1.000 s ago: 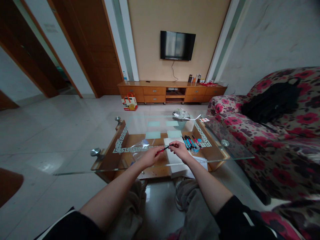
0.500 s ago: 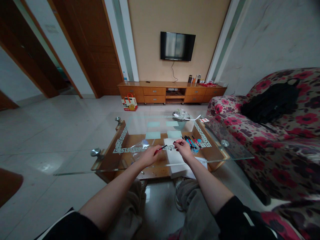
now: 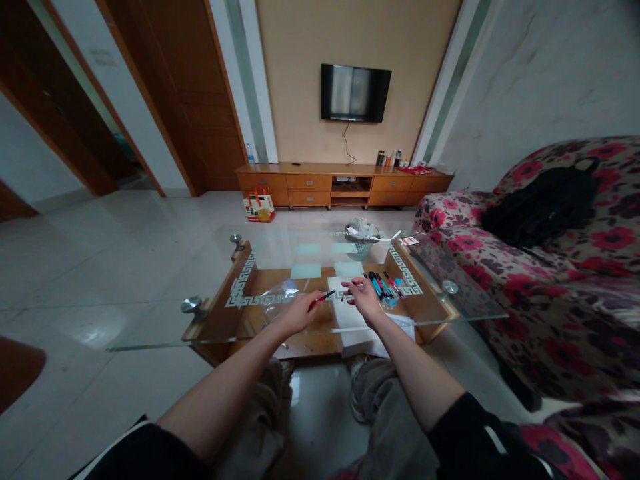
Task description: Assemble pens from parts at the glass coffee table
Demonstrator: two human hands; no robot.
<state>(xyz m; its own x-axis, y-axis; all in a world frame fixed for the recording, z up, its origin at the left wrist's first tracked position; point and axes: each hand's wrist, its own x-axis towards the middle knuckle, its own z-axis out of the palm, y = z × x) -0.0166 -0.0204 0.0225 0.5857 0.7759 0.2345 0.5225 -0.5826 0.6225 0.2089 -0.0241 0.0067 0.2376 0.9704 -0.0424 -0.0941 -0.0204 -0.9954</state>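
My left hand (image 3: pixel 303 311) is closed around a red pen (image 3: pixel 320 300), its black end pointing right over the glass table. My right hand (image 3: pixel 364 300) hovers a short way to the right, above a white box seen under the glass. Its fingers look stretched and apart, and I cannot make out anything between them. A small dark piece (image 3: pixel 343 299) shows just left of these fingers. Right of that hand is a group of pens (image 3: pixel 381 285) in black, blue and red, beside a round blue item (image 3: pixel 391 301).
The glass tabletop (image 3: pixel 430 308) has metal knobs at its corners. A clear plastic bag (image 3: pixel 275 300) is near my left hand. Behind the table are a filled wastebasket (image 3: pixel 363 247) and a low TV cabinet (image 3: pixel 310 180). A floral sofa (image 3: pixel 475 253) stands at right.
The fingers of my right hand have spread from a pinch on a small black piece, which I can no longer make out there. My left hand and the red pen stay put.
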